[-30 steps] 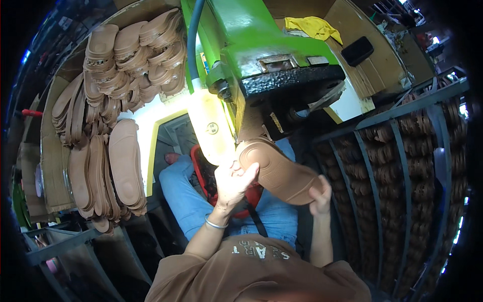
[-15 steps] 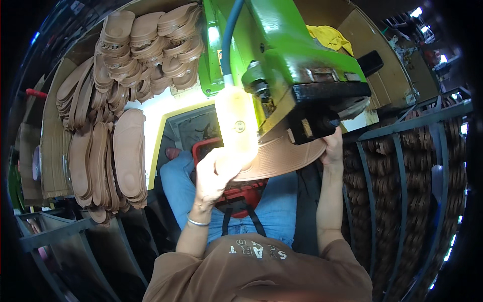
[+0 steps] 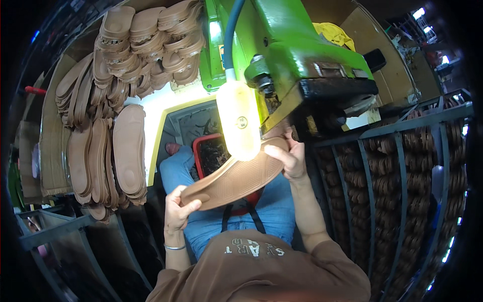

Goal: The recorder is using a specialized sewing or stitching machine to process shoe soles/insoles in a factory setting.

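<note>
Green machinery (image 3: 302, 48) loomed at one o'clock, a lit lamp (image 3: 237, 116) at twelve. Just below, the left hand (image 3: 178, 212) pinched a brown sole (image 3: 231, 183) at its eight-o'clock end; the right hand (image 3: 294, 162) clasped its two-o'clock end, likely steadying it near the light.

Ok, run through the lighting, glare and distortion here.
Head view: the elongated glowing yellow-white lamp is overexposed, with the white flat surface beside it washed out; head view: highlights glare off the glossy green metal machine, deep shadow beneath; head view: grey metal rack bars bow near the black rim; head view: the curved brown sole shows its surface pattern.
</note>
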Motion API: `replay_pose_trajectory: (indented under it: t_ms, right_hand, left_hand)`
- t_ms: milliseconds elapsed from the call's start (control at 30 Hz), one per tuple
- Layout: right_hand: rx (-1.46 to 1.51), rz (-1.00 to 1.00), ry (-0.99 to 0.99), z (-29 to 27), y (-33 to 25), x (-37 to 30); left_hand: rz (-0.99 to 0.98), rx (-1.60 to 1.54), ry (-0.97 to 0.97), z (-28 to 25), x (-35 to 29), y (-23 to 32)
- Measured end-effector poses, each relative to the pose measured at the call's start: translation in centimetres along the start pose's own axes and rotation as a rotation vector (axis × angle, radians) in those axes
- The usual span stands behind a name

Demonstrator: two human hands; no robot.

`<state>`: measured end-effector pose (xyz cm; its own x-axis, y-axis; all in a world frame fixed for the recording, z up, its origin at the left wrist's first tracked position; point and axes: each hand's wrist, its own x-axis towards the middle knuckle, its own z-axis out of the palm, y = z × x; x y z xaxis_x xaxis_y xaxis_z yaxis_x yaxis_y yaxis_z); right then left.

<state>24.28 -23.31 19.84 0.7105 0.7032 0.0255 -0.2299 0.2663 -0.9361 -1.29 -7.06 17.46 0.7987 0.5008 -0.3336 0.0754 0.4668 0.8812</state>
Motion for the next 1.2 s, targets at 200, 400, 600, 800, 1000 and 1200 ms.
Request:
replay_pose_trajectory:
  t_ms: [200,400,600,800,1000,1200]
  right_hand:
    - [-0.088,0.022,-0.040,0.1,-0.7,0.3]
    - [-0.028,-0.230,0.283,-3.0,-1.5,-0.2]
    - [-0.017,-0.222,0.356,-2.2,-0.3,-1.0]
    - [0.021,-0.118,0.231,0.9,0.6,-1.0]
    - [-0.116,-0.045,0.031,1.6,-0.1,0.2]
    - [-0.191,-0.069,0.191,0.8,1.0,-1.9]
  left_hand:
    - [-0.015,0.435,-0.405,4.0,3.1,1.9]
    - [0.526,1.026,-0.322,9.2,7.3,7.9]
    - [0.625,1.075,-0.472,8.3,8.9,11.1]
    - [0.283,0.973,-0.282,5.0,5.4,10.0]
    - [0.164,0.541,-0.326,4.7,3.4,2.6]
    - [0.331,0.446,-0.144,13.5,8.6,1.4]
